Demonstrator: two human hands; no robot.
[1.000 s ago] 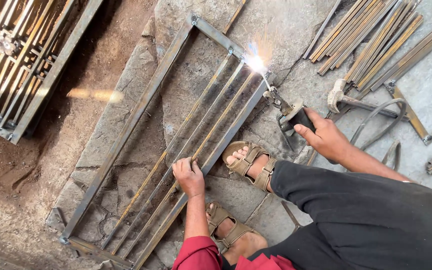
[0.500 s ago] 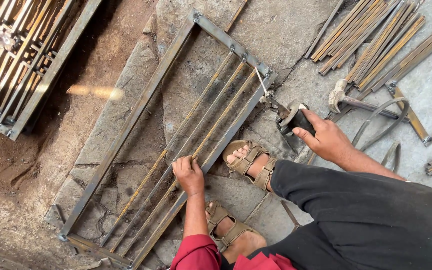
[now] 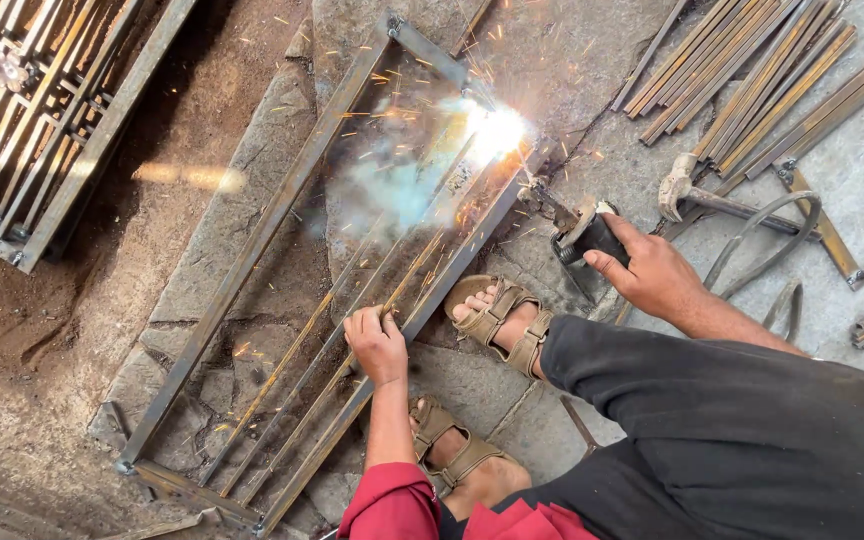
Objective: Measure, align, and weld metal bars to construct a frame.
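Metal frame (image 3: 252, 250) laid on stone floor (image 3: 542, 70), one inner bar pinned under left hand (image 3: 377, 345), welding holder (image 3: 584, 235) gripped by right hand (image 3: 652, 275), sparks (image 3: 497, 130) thrown at frame's far corner, well beyond both hands.

Metal frame (image 3: 252, 240): grey-brown, rusted. Weld arc (image 3: 497, 130): white glare, orange sparks, bluish smoke. Electrode holder (image 3: 592, 238): black. Sandals (image 3: 497, 320): tan. Sleeve (image 3: 392, 505): red. Trousers (image 3: 742, 420): dark grey.
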